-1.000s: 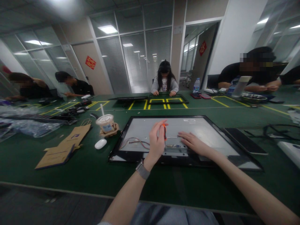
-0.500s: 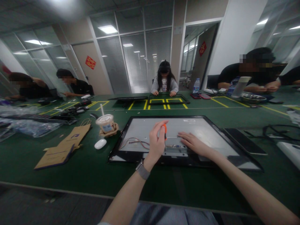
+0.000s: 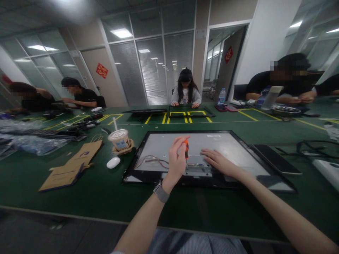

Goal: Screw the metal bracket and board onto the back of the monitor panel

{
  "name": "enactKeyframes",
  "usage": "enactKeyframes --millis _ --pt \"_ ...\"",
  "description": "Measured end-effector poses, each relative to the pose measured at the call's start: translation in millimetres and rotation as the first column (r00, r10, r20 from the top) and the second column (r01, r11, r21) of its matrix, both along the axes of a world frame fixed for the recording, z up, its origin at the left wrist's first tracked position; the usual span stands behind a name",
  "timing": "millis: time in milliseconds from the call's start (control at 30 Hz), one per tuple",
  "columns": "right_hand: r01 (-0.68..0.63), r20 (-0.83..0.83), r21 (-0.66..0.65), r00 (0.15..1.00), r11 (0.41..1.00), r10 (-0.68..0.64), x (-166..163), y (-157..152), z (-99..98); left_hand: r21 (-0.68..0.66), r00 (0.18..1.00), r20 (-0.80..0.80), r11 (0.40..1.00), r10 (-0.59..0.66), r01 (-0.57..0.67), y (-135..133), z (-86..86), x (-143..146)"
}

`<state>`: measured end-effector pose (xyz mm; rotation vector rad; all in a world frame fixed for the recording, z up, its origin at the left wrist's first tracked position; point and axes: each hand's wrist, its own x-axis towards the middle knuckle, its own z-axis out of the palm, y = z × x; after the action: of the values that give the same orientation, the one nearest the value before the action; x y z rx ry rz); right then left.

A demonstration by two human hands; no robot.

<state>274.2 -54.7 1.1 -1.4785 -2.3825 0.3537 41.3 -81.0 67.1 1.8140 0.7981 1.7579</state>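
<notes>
The screwdriver (image 3: 186,151) had rolled in place, its handle showing more black than half a second earlier, which suggested turning on one spot. The left hand's (image 3: 177,155) fingers were clamped around it, above the metal bracket (image 3: 200,170) of the panel (image 3: 233,151) lying on the table (image 3: 106,201). The right hand (image 3: 218,162) rested flat there, fingers slightly apart. A lidded cup (image 3: 120,140) held something brownish; the paper bag's (image 3: 82,157) contents were hidden.

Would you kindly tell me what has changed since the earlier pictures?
The orange screwdriver appears slightly turned; the second co-worker from the left has shifted leftward, hands higher. The left hand still grips it, and the right hand still rests on the panel.
</notes>
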Motion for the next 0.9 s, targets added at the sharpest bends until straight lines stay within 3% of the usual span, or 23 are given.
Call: enactKeyframes --millis 100,433,633,900 --pt "0.006 0.001 0.001 1.000 1.000 -0.006 -0.4 -0.6 0.8 -0.032 1.000 -0.001 0.999 -0.018 0.018 0.4 -0.7 0.5" --pt "-0.003 -0.014 -0.013 1.000 1.000 0.003 -0.5 -1.7 3.1 0.038 0.978 -0.029 0.978 0.207 -0.206 0.1 2.2 1.0" --pt "0.002 -0.011 -0.007 1.000 1.000 -0.002 -0.1 -0.7 1.0 -0.017 0.986 -0.031 0.986 0.166 -0.167 -1.0 1.4 -0.3" --pt "-0.001 -0.015 -0.011 1.000 1.000 0.001 0.1 -0.4 1.3 0.020 0.982 0.007 0.982 0.186 -0.187 2.0 1.3 0.8"
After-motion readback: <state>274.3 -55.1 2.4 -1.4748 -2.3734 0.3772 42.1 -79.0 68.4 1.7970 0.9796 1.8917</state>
